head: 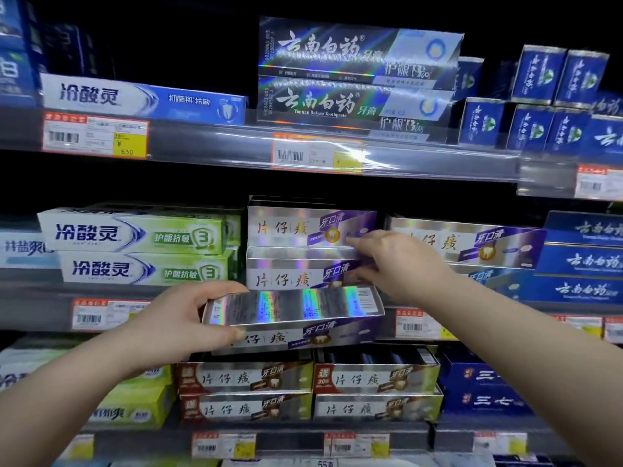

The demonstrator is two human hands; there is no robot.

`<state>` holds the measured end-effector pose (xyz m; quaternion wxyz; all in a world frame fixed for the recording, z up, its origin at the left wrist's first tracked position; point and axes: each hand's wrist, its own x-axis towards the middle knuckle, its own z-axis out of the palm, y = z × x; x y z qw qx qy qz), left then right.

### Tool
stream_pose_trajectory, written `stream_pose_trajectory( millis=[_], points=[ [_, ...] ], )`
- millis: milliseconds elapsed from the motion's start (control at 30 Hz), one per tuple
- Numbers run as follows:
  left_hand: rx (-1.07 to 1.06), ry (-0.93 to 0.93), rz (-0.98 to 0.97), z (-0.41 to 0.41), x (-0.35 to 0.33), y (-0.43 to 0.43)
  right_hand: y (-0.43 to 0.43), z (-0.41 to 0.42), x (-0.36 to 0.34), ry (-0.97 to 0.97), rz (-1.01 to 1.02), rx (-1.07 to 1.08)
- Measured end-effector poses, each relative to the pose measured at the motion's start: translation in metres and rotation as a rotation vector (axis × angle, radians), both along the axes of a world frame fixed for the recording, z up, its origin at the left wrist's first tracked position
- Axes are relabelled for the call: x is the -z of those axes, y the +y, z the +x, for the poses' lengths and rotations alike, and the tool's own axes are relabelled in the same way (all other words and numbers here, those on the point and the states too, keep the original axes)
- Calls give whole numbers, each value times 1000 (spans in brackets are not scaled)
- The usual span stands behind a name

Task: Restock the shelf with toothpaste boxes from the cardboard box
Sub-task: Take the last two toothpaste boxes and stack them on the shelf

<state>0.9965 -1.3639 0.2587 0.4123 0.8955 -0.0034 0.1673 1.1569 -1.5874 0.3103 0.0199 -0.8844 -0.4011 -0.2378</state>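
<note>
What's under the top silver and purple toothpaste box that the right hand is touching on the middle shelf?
A second matching silver-purple box sits under the top box. The right hand covers their right ends, and the box held in the left hand hides the shelf below.

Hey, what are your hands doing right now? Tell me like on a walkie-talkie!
Left hand gripping silver-purple toothpaste box. Right hand on shelved stack, middle shelf. Nothing in the way. Over.

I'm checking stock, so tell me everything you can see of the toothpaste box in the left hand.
The toothpaste box is long, silver and purple cardboard with a rainbow sheen. It lies level, printed top panel tilted up. The left hand has its grip on the left end, in front of the middle shelf, below two matching stacked boxes.
</note>
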Motion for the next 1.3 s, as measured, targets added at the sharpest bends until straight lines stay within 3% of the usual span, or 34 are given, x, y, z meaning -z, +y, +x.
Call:
stream_pose_trajectory(
  millis=[133,200,300,600,767,967,1300],
  points=[
    [-5,-42,-68,-1,-24,-3,-30,-6,-16,41,366,-82],
    [0,-77,-62,4,-41,-5,-42,-7,-19,123,423,-57],
    [-50,-114,4,19,-66,-7,-48,-11,-19,205,401,-35],
    [-135,-91,-51,62,-93,-11,-30,-4,0,338,394,30],
    [-410,-196,256,69,-77,-20,-22,-3,9,228,374,178],
    [-496,-226,335,61,-58,-23,-17,0,4,202,390,251],
    [-567,-292,222,52,-29,-31,-15,3,8,216,339,259]
  ],
)
